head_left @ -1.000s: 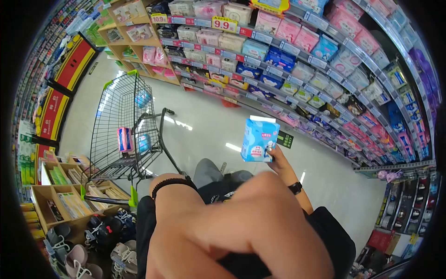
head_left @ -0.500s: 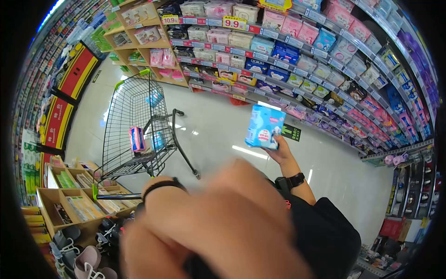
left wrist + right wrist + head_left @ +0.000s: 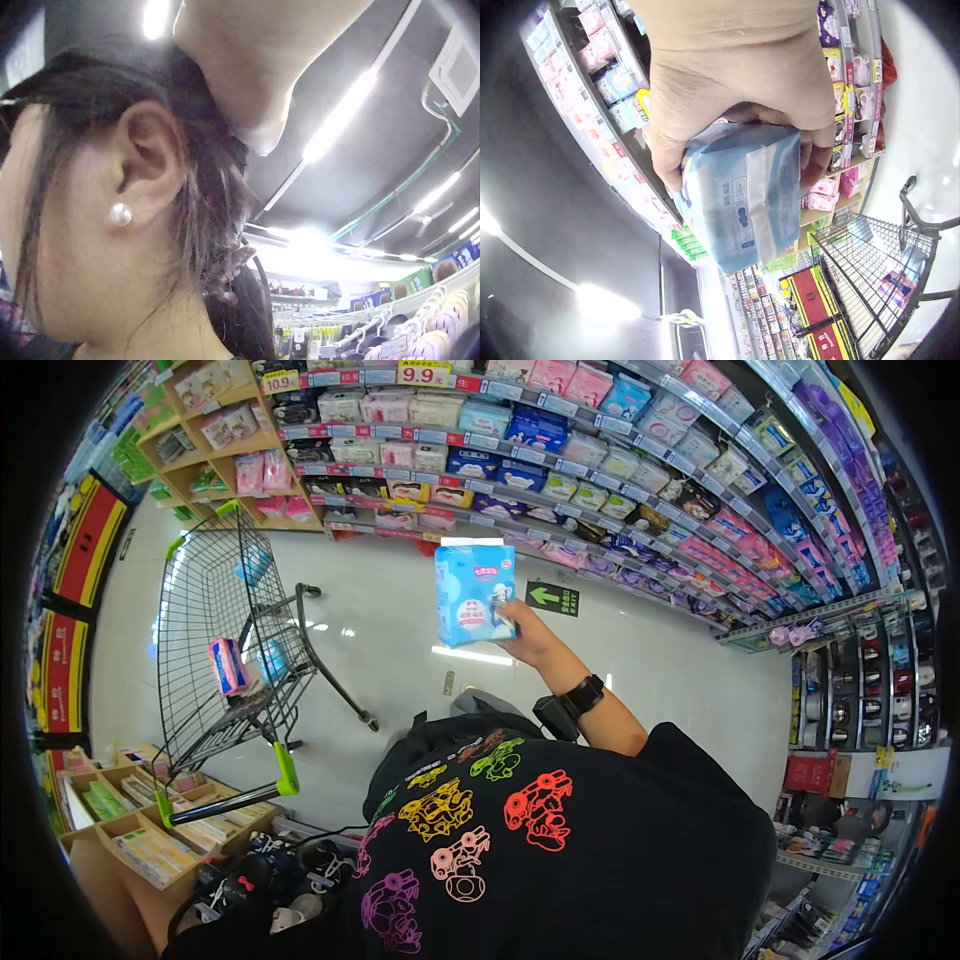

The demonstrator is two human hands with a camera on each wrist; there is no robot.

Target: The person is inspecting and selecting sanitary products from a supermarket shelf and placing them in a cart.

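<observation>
In the head view my right hand (image 3: 530,636) grips a light-blue pack of sanitary pads (image 3: 472,592) upright by its right side, above the floor and in front of the shelves. The right wrist view shows the pack's end with a white strip (image 3: 742,202), my thumb and fingers curled round opposite sides. My left hand (image 3: 255,71) is raised at the back of the head, against the dark hair (image 3: 217,202); its fingers are hidden there. Only part of the left arm (image 3: 125,900) shows at the head view's lower left edge.
A wire shopping cart (image 3: 235,650) stands at the left, with a pink-and-blue pack (image 3: 228,666) and blue packs in it. Shelves of pad packs (image 3: 535,435) curve across the back and right. Wooden bins (image 3: 160,855) and shoes (image 3: 240,885) are at lower left.
The left forearm, earlier blurred across the front of the body, has swung to the lower left edge, baring the printed black shirt. The right hand keeps its grip on the pack; the view has shifted.
</observation>
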